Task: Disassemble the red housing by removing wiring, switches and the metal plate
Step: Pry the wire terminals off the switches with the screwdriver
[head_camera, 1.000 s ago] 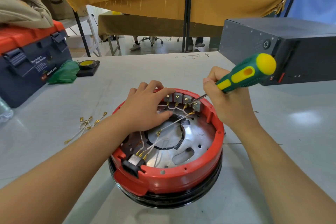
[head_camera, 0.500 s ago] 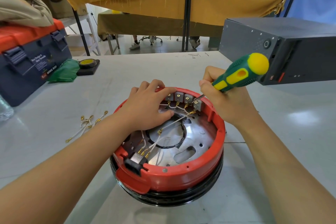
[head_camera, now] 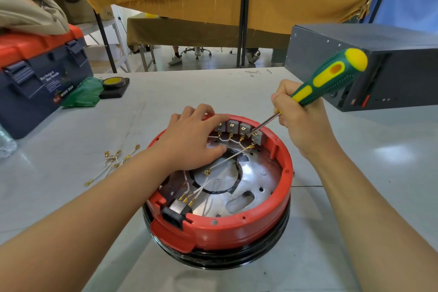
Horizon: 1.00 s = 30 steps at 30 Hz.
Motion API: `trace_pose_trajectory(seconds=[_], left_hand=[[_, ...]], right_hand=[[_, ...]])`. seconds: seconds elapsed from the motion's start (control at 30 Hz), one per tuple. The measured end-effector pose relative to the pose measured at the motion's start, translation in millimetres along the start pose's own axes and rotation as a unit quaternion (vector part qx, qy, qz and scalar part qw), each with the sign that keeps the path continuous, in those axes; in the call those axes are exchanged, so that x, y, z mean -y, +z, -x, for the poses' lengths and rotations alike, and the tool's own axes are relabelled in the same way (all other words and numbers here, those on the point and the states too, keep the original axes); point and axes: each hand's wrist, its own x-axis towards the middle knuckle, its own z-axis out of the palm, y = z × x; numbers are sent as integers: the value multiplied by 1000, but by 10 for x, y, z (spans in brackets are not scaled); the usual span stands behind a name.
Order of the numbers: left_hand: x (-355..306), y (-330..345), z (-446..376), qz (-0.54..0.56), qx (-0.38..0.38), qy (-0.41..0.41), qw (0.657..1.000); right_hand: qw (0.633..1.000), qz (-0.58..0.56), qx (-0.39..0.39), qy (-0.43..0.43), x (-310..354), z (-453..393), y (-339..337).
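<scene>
Right grip: right hand curls its fingers tight round the lower handle of the green-and-yellow screwdriver; the shaft slants down and left, its tip at the row of switches, between the third and fourth.
Left grip: left hand lies spread over the far left rim of the housing, fingertips hooked over the outer edge, thumb pressed down inside beside the wiring; it pinches nothing.
Table: pale grey, carrying everything named below.
Grey metal case: far right, behind the screwdriver handle.
Toolbox: navy with an orange lid, far left, beige cloth heaped on top.
Red housing: round, at the middle of the table between both forearms, seated on a black ring base.
Metal plate: shiny, lying inside the housing, with a black-edged round opening and small holes.
Green bag: crumpled against the toolbox.
Tape roll: on a black pad just beside the green bag.
Power socket: black, set in the near left wall of the housing, white leads plugged in.
Switches: four grey blocks along the far inner wall, brass terminals linked by white wiring.
Loose wires: white with brass lugs, on the table left of the housing, apart from it.
</scene>
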Motion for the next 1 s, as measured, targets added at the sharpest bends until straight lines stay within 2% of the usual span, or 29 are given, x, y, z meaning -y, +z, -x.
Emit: trace_pose_trajectory(seconds=[0.2,0.33,0.47,0.57,0.77,0.9,1.0], left_hand=[[2,8,-6,4,-2,-1,1000],[3,11,6,8,-5,-1,1000],[13,13,1,8,-9,1,1000],[10,15,-2,10,-10,2,1000],[12,16,0,7,-8,0,1000],[11,18,5,7,-9,-1,1000],[10,10,2,6,-8,-1,1000]], right_hand=[[997,-56,10,51,-49,38,86],[999,-37,20,18,-25,69,145],[998,-55,-22,9,-13,90,54],[999,-24,-35,-19,16,114,4],[989,103,-10,-104,80,168,17],[986,116,5,-119,90,176,39],[987,113,46,-105,104,173,16]])
